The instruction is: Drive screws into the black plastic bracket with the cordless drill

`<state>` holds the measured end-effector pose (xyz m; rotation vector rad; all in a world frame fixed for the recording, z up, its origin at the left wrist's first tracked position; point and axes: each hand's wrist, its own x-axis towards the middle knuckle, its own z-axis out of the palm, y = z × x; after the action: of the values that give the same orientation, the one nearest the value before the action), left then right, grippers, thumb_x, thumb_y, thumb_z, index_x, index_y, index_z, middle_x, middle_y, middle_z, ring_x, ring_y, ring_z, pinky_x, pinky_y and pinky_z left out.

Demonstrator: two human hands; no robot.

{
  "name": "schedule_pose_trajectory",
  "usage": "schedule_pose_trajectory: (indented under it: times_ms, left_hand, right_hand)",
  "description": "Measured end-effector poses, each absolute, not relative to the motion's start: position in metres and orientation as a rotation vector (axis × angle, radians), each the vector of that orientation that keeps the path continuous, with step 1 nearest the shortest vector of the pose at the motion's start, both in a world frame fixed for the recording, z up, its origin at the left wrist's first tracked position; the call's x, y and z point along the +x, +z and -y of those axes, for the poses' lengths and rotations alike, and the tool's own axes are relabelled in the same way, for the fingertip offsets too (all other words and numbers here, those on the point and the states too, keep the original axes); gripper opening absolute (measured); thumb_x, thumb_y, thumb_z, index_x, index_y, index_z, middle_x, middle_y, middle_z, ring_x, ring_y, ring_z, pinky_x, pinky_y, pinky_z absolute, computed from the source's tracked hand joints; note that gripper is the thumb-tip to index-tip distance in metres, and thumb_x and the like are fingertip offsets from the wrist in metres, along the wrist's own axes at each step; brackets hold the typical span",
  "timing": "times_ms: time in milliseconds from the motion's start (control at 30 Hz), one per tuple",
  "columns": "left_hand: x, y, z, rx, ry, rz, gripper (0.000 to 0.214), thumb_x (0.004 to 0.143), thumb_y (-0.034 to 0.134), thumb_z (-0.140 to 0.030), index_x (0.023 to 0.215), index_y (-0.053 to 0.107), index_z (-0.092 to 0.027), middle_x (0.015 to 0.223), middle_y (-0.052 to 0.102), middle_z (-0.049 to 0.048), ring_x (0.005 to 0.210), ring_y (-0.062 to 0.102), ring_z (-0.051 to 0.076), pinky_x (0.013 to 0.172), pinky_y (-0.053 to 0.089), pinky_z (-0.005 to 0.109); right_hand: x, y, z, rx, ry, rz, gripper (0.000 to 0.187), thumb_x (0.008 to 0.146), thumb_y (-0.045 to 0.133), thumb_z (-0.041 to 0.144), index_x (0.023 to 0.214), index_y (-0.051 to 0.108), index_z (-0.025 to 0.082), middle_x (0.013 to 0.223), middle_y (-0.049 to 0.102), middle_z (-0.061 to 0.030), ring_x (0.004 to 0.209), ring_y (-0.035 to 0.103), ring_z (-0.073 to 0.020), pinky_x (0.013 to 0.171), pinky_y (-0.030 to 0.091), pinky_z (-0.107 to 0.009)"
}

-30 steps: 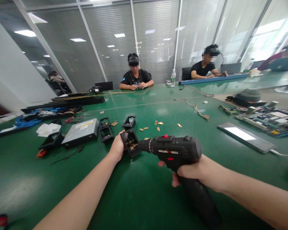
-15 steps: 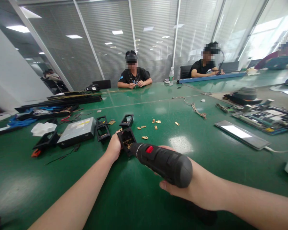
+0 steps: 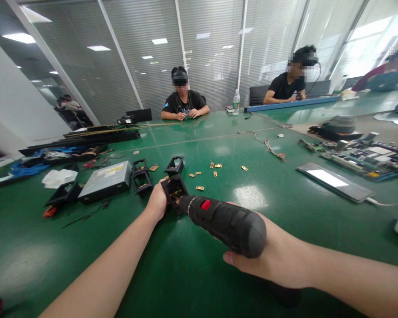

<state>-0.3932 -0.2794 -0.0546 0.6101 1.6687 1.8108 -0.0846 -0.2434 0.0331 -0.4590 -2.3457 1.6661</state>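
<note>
My left hand (image 3: pixel 158 202) grips a black box-like frame (image 3: pixel 171 184) by its left side, tilted with its open face toward me. Brass-coloured parts show inside it. Wrapped round a black cordless screwdriver (image 3: pixel 228 225) with a red switch is my right hand (image 3: pixel 268 256); the tool's nose reaches the frame's opening, and its tip is hidden. Beyond the frame, several small brass plates (image 3: pixel 200 188) lie scattered on the green table. More black frames stand close by, one behind (image 3: pixel 174 165) and others to the left (image 3: pixel 141 182).
A grey disc drive (image 3: pixel 105 182) lies left, near white tissue (image 3: pixel 59 177). To the right are a phone (image 3: pixel 333 182) on a white cable and circuit boards (image 3: pixel 378 154). A bundled cord (image 3: pixel 274 150) and a water bottle (image 3: pixel 236 102) are farther back. Several people sit across the table.
My hands, the frame and the screwdriver stay nearly in place. The view has shifted slightly. The person at the back right has raised and turned their head.
</note>
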Motion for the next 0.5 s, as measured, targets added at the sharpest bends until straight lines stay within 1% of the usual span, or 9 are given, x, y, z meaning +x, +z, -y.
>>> schedule_pose_trajectory:
  times_ms: [100, 233, 300, 367, 400, 500]
  left_hand:
    - [-0.3926, -0.0541, 0.2790, 0.603, 1.808, -1.667, 0.030, 0.076, 0.064, -0.051, 0.082, 0.064, -0.022, 0.070, 0.068, 0.0017, 0.073, 0.069, 0.025, 0.067, 0.054, 0.035]
    - [-0.3908, -0.0512, 0.2783, 0.567, 1.806, -1.681, 0.032, 0.074, 0.065, -0.052, 0.081, 0.063, -0.022, 0.069, 0.067, 0.0008, 0.070, 0.068, 0.024, 0.067, 0.053, 0.035]
    - [-0.3902, -0.0502, 0.2783, 0.562, 1.813, -1.687, 0.032, 0.074, 0.066, -0.052, 0.082, 0.063, -0.022, 0.069, 0.066, 0.0003, 0.070, 0.067, 0.023, 0.067, 0.053, 0.034]
    - [-0.3902, -0.0504, 0.2786, 0.564, 1.817, -1.681, 0.032, 0.074, 0.065, -0.053, 0.081, 0.063, -0.022, 0.068, 0.066, 0.0003, 0.069, 0.067, 0.023, 0.066, 0.053, 0.034]
    - [-0.3905, -0.0508, 0.2789, 0.566, 1.815, -1.675, 0.032, 0.075, 0.065, -0.053, 0.081, 0.063, -0.022, 0.068, 0.066, 0.0006, 0.069, 0.067, 0.023, 0.066, 0.053, 0.034]
    - [-0.3918, -0.0527, 0.2794, 0.580, 1.804, -1.665, 0.032, 0.076, 0.064, -0.053, 0.080, 0.063, -0.022, 0.068, 0.066, 0.0013, 0.070, 0.068, 0.024, 0.065, 0.053, 0.034]
  right_hand:
    - [-0.0843, 0.0365, 0.2415, -0.440, 1.692, 2.357, 0.051, 0.070, 0.074, 0.019, 0.119, 0.059, 0.017, 0.108, 0.071, -0.0106, 0.100, 0.067, -0.0310, 0.083, 0.057, -0.042]
    - [-0.0844, 0.0391, 0.2388, -0.383, 1.695, 2.357, 0.046, 0.070, 0.071, 0.015, 0.115, 0.062, 0.017, 0.106, 0.071, -0.0092, 0.094, 0.067, -0.0274, 0.079, 0.058, -0.038]
    - [-0.0837, 0.0387, 0.2376, -0.408, 1.703, 2.376, 0.050, 0.069, 0.073, 0.017, 0.117, 0.061, 0.017, 0.104, 0.071, -0.0085, 0.091, 0.067, -0.0267, 0.077, 0.057, -0.037]
    - [-0.0831, 0.0376, 0.2366, -0.402, 1.725, 2.371, 0.054, 0.067, 0.077, 0.018, 0.119, 0.061, 0.017, 0.104, 0.071, -0.0079, 0.092, 0.067, -0.0262, 0.078, 0.056, -0.036]
    - [-0.0831, 0.0371, 0.2360, -0.389, 1.751, 2.371, 0.051, 0.066, 0.077, 0.018, 0.115, 0.063, 0.017, 0.102, 0.071, -0.0072, 0.090, 0.067, -0.0252, 0.077, 0.056, -0.035]
    - [-0.0846, 0.0358, 0.2332, -0.438, 1.976, 2.432, 0.021, 0.071, 0.073, 0.022, 0.089, 0.067, 0.015, 0.079, 0.068, -0.0046, 0.073, 0.066, -0.0208, 0.064, 0.052, -0.030]
